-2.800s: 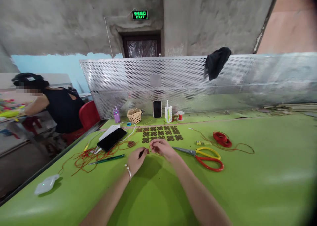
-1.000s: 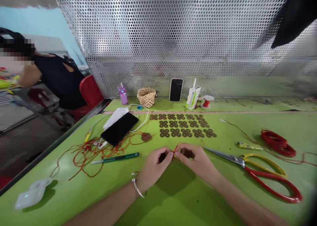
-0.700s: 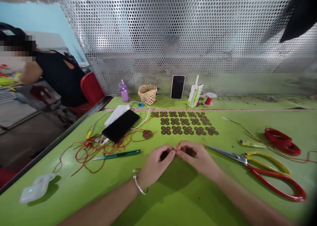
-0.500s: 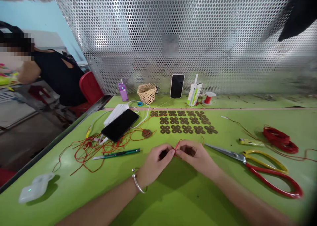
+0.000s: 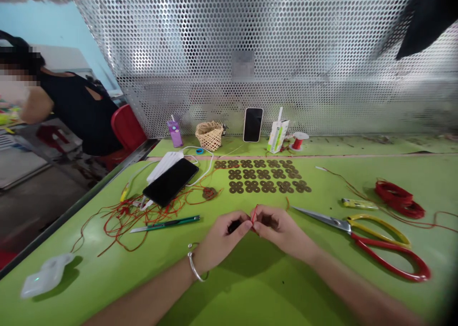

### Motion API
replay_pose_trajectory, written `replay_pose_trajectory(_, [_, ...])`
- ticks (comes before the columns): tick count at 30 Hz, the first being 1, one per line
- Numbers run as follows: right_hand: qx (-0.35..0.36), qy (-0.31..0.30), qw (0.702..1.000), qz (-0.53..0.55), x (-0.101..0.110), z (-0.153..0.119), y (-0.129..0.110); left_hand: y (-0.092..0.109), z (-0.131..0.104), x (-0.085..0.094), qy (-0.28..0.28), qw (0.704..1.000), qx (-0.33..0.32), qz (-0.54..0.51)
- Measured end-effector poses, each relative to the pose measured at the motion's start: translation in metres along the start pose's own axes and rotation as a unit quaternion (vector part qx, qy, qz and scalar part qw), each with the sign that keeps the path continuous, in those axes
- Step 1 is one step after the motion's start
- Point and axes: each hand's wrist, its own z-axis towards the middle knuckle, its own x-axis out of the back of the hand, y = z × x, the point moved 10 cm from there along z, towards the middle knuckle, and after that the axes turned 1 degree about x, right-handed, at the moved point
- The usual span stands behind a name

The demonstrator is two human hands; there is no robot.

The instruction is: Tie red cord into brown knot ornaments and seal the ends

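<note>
Both hands meet over the green table, pinching a thin red cord (image 5: 254, 215) between thumbs and fingertips. My left hand (image 5: 229, 229) is closed on the cord and wears a silver bangle (image 5: 193, 265) at its wrist. My right hand (image 5: 281, 228) is closed on the same cord from the other side. A short end of cord shows above the fingertips; the rest is hidden by the fingers. Beyond the hands lie rows of dark coin clusters (image 5: 268, 186), each of several round coins. One coin cluster (image 5: 209, 193) with red cord lies apart, to the left.
Large scissors (image 5: 343, 224) with red and yellow handles lie right, near a lighter (image 5: 359, 204) and a red cord coil (image 5: 399, 199). Left are a green cutter knife (image 5: 171, 223), tangled red cords (image 5: 123, 221) and a black phone (image 5: 171, 182). Behind stands a wicker basket (image 5: 209, 136).
The whole view has shifted slightly. Both hands keep their pinch on the red cord, with only small finger movement; the cord now stands more upright between the fingertips.
</note>
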Motion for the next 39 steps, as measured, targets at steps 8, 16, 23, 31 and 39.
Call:
replay_pose_trajectory(8, [0.018, -0.003, 0.997, -0.071, -0.002, -0.002, 0.001, 0.002, 0.001, -0.003, -0.007, 1.000, -0.012, -0.010])
replay_pose_trajectory(16, [0.002, 0.043, 0.995, -0.086, 0.003, -0.001, 0.004, 0.000, 0.002, -0.002, 0.010, 0.999, -0.019, -0.026])
replay_pose_trajectory(23, [-0.049, 0.026, 0.998, 0.032, -0.005, 0.000, 0.026, 0.000, 0.000, 0.005, 0.049, 0.998, -0.012, 0.026])
replay_pose_trajectory(31, [-0.014, 0.084, 0.996, -0.029, 0.010, 0.000, 0.016, -0.001, 0.002, 0.011, 0.073, 0.997, -0.004, 0.028])
replay_pose_trajectory(39, [-0.015, 0.032, 0.999, -0.019, 0.007, 0.002, 0.010, 0.000, 0.004, 0.004, 0.029, 1.000, 0.003, 0.004])
